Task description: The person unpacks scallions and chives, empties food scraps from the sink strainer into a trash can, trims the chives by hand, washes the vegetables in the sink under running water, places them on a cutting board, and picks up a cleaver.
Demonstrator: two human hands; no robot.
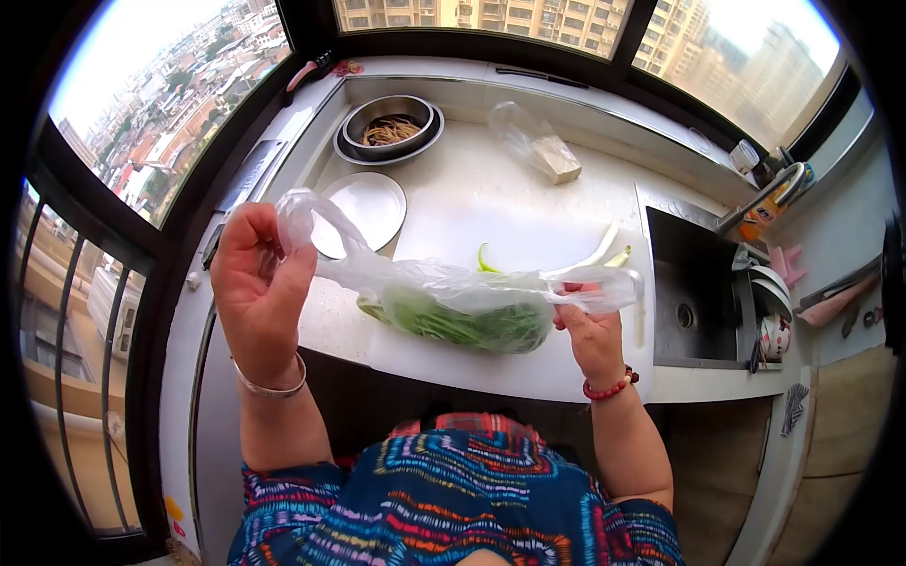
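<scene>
Nearest, below the near edge of the white cutting board (444, 226), is the person's patterned shirt (462, 500). The left hand (260, 292) is out past the board's left edge, thumb and fingers pinched together on one handle of the clear plastic bag (401, 278). The right hand (595, 330) is over the right part of the board, thumb and fingers closed on the bag's other handle. The bag stretches between them above the board, with the green leafy stalks (462, 321) bundled in its lower part: just left of the right hand, farther to the right of the left one, their tips reaching toward the board's left edge. Whether the bundle touches the board I cannot tell. Behind it, on the board's right part, lies a pale stalk (602, 245). Right of the board is the sink (689, 274); beyond its left corner sits a white plate (377, 203). Farther behind the board are a metal bowl (353, 120) holding tan strips (392, 130), toward the left, and a pale block (559, 160) partly in plastic, toward the right.
</scene>
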